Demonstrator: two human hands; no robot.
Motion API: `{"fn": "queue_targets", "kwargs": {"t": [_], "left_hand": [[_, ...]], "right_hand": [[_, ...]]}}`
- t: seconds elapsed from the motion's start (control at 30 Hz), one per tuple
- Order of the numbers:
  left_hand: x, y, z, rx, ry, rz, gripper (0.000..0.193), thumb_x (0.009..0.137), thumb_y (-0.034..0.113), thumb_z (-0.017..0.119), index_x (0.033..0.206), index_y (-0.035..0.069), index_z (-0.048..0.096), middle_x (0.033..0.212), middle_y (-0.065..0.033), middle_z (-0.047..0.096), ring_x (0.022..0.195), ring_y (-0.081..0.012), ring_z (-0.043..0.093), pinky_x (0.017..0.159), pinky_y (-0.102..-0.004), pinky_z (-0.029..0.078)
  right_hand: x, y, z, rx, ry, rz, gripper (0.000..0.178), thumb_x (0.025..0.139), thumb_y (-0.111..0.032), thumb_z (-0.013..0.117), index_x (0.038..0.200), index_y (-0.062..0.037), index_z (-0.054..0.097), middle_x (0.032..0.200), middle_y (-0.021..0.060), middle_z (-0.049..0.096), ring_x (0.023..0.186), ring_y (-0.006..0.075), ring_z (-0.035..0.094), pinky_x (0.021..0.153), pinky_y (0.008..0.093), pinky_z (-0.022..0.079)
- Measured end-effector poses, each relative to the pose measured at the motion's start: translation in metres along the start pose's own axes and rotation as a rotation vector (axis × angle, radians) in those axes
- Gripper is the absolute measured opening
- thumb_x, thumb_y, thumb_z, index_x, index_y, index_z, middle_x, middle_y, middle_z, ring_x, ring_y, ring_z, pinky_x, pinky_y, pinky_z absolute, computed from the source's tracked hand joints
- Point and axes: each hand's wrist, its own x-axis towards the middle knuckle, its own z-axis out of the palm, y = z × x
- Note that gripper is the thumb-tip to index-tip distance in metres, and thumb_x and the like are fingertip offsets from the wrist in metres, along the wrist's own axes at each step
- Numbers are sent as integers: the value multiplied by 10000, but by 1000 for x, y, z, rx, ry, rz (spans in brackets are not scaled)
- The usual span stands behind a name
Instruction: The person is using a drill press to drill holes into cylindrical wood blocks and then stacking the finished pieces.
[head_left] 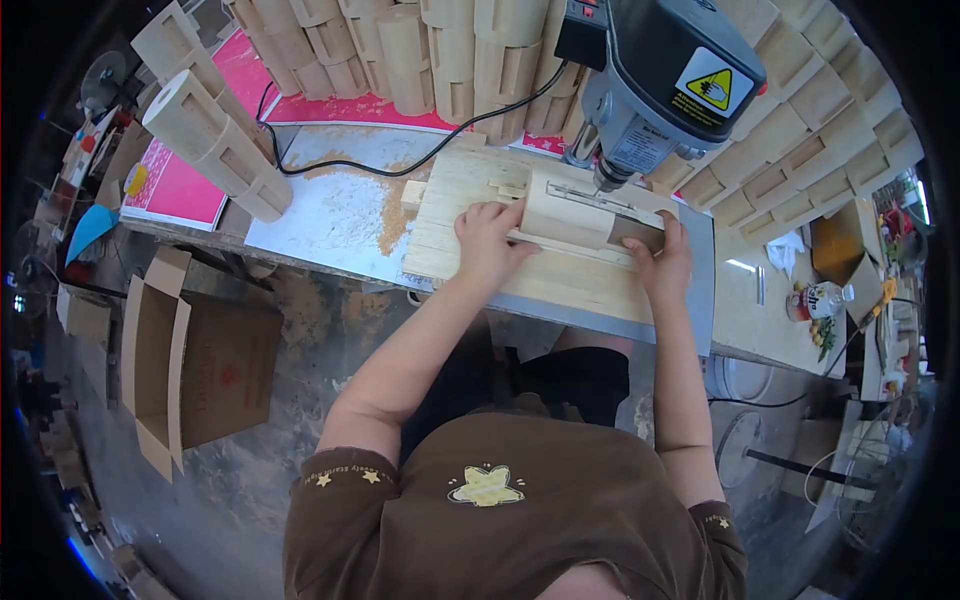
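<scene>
A pale wooden cylinder (565, 222) lies on its side on a flat wooden board (455, 215), under the drill press (655, 85). Along its top runs a slotted metal strip (580, 196), with the drill chuck (611, 176) just above; whether the bit touches the wood I cannot tell. My left hand (488, 242) is closed about the cylinder's left end, its thumb along the near side. At the right end, my right hand (664, 262) grips the cylinder with thumb in front and fingers over the far side, beside a darker recess.
Stacked wooden cylinders (405, 60) line the back, with more stacks at right (810, 120) and a leaning column at left (215, 145). A black cable (400, 171) crosses the sawdust-strewn bench (325, 215). An open cardboard box (225, 360) stands on the floor; a jar (815, 300) sits at right.
</scene>
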Motion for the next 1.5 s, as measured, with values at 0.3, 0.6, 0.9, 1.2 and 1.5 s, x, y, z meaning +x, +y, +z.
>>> {"fn": "queue_targets", "kwargs": {"t": [0.3,0.6,0.9,1.2,1.5], "left_hand": [[10,-17,-19,-49,-59,65,472,564,281,800,999,161,661,790,8,554,879,-210,504,822,-383,296],[9,-23,-16,3,-135,45,572,568,290,799,1108,185,639,840,7,571,908,-209,516,825,-385,301],[10,-18,-19,-16,-66,72,349,570,284,796,836,117,644,779,-16,549,843,-234,522,784,-385,324],[10,-18,-17,-35,-43,89,351,571,259,792,846,102,642,767,-21,542,835,-241,522,777,-380,331],[10,-19,-15,-15,-60,88,388,576,272,787,916,136,659,759,-17,538,827,-233,526,779,-382,332]], "right_hand": [[43,-13,-65,294,-92,-73,509,725,-183,760,1179,-73,558,913,57,560,691,113,524,590,254,438],[203,-46,-101,443,69,-273,386,933,-327,490,1182,-43,571,961,56,636,847,139,567,774,267,440],[68,-110,-137,120,159,-246,337,902,-219,568,660,-1,481,540,104,358,494,144,361,479,304,316],[3,-68,-49,534,228,-161,143,891,-75,552,784,12,589,622,62,499,547,150,442,504,277,343],[6,-56,-35,415,336,-344,84,871,-34,545,823,14,594,652,75,507,575,183,467,509,292,358]]}}
